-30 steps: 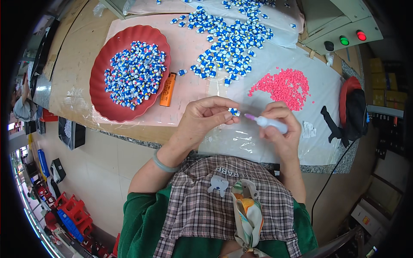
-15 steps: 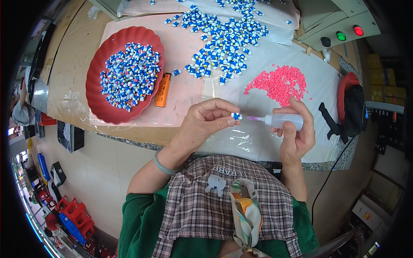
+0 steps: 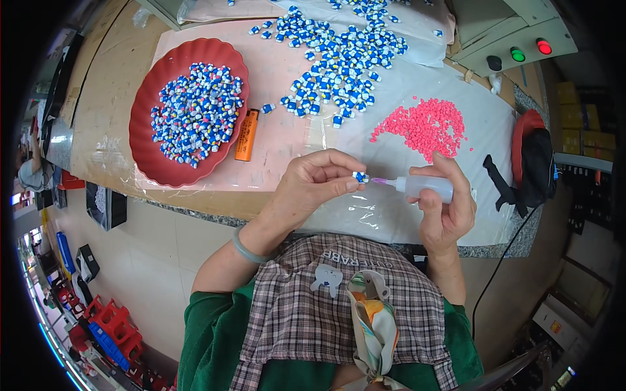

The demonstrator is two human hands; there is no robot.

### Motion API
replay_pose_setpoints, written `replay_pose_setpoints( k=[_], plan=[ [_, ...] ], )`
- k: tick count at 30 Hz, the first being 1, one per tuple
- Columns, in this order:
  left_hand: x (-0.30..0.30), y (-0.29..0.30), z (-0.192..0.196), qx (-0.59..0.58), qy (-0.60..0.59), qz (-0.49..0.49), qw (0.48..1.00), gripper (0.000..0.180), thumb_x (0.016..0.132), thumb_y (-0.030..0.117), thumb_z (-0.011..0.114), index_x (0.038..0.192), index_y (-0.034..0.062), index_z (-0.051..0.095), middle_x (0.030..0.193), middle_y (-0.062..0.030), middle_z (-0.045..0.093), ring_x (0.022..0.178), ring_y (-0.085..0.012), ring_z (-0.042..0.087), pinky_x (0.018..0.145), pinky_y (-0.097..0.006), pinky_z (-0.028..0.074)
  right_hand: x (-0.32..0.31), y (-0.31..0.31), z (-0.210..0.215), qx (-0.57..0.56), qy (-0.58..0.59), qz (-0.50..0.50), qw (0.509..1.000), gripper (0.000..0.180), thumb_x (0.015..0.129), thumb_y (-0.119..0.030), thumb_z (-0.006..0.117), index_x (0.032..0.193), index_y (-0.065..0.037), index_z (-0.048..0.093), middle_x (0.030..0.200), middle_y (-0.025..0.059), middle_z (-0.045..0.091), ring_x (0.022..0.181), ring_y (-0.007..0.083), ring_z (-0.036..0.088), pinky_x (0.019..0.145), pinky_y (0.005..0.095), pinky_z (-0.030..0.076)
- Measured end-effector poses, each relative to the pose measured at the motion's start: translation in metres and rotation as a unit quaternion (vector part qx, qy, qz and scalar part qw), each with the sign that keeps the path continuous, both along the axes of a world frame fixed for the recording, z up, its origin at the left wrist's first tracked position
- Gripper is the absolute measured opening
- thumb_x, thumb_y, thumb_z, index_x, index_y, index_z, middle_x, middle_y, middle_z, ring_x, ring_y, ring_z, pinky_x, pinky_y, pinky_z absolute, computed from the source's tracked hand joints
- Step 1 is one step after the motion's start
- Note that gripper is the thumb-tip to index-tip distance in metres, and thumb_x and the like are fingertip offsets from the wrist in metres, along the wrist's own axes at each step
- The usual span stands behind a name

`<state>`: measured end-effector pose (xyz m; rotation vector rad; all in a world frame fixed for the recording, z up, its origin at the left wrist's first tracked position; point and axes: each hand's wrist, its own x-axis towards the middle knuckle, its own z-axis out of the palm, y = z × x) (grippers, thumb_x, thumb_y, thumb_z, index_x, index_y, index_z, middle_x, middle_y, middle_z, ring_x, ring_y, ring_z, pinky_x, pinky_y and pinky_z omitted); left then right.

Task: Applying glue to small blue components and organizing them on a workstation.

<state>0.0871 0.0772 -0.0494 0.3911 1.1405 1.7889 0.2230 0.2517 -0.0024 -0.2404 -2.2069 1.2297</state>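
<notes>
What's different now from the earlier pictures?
The right hand turned the squeeze bottle more level, then brought it left, so its purple nozzle is now right by the small blue-and-white piece; I can't tell if they touch. Nothing was picked up or let go: the left hand still pinches that piece. The red scalloped dish and pink bits stayed put.

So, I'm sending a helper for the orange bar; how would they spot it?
At the picture's left sits a big red scalloped dish. Just right of its rim lies the bar, long and slim. Its orange colour sets it apart from the loose blue-and-white piece nearby.
</notes>
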Motion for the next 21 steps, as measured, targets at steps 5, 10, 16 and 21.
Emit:
replay_pose_setpoints(
  k=[5,10,16,21],
  plan=[
    [0.001,0.0,-0.002,-0.002,0.002,-0.001,1.0,0.021,0.088,-0.002,0.064,0.109,-0.003,0.063,0.099,-0.0079,0.068,0.092,-0.0133,0.067,0.082,-0.023,0.054,0.002,0.002,-0.003,0.05,-0.009,0.009,0.999,0.046,0.09,-0.023,0.067,0.121,0.007,0.053,0.096,0.0193,0.068,0.081,0.0247,0.071,0.067,0.0301,0.055],
    [-0.001,0.0,-0.001,-0.008,-0.014,-0.006,1.0,0.02,0.089,-0.001,0.064,0.109,-0.0031,0.063,0.098,-0.0082,0.068,0.092,-0.0148,0.067,0.082,-0.024,0.054,0.001,0.007,-0.005,-0.003,0.014,-0.002,1.0,0.042,0.096,-0.025,0.06,0.123,0.004,0.051,0.089,0.0177,0.068,0.06,0.0137,0.06,0.053,0.0238,0.047],
    [-0.001,-0.001,-0.002,-0.009,-0.01,-0.005,1.0,0.021,0.087,0.001,0.065,0.108,-0.0024,0.063,0.1,-0.0109,0.068,0.088,-0.0168,0.069,0.078,-0.026,0.056,-0.004,0.033,-0.006,-0.349,0.06,-0.022,0.935,0.034,0.082,0.0,0.065,0.113,0.0,0.053,0.094,0.0092,0.057,0.067,0.0147,0.058,0.052,0.0225,0.043],
    [0.0,-0.003,0.0,-0.024,-0.011,0.007,1.0,0.02,0.088,0.0,0.064,0.108,-0.0021,0.064,0.101,-0.0109,0.068,0.089,-0.0172,0.068,0.08,-0.027,0.055,0.008,0.06,-0.019,-0.413,-0.002,-0.062,0.909,0.028,0.081,0.0,0.066,0.105,-0.001,0.052,0.092,0.0067,0.058,0.07,0.0156,0.058,0.064,0.0268,0.048]
  ],
)
